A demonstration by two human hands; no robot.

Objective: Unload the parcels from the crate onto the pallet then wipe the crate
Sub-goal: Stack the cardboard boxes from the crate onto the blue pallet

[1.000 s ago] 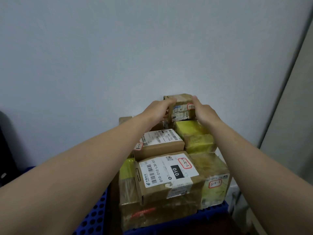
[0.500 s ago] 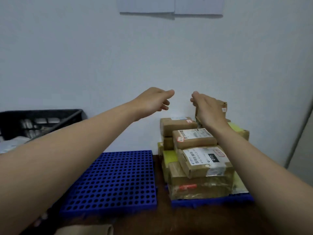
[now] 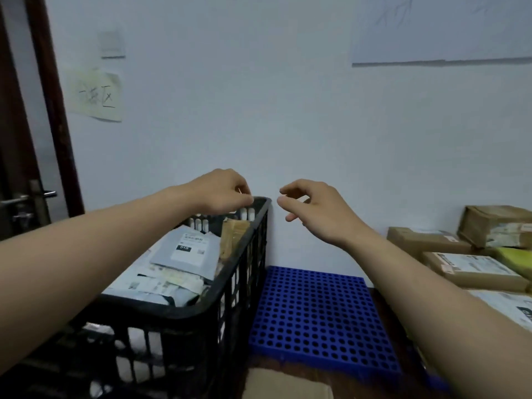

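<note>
Both hands have swung left, away from the stacked parcels (image 3: 472, 267), to the black crate (image 3: 172, 312). It stands against a white wall (image 3: 288, 125) between a dark door (image 3: 17, 139) and the blue pallet (image 3: 311, 312). The left hand (image 3: 221, 191), loosely curled and empty, hovers at the crate's far corner above a grey mailer (image 3: 187, 249). The right hand (image 3: 313, 208), also empty, hangs just beside the crate.

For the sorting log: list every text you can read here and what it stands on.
"010": label on the grey mailer bag in the black crate.
Likely "010": label on the cardboard box at the right edge, partly cut off.
Yellowish wall note: handwritten characters, too blurred to read.
White wall sheet: faint handwriting, unreadable.
Other parcel labels: too small and blurred.
</note>
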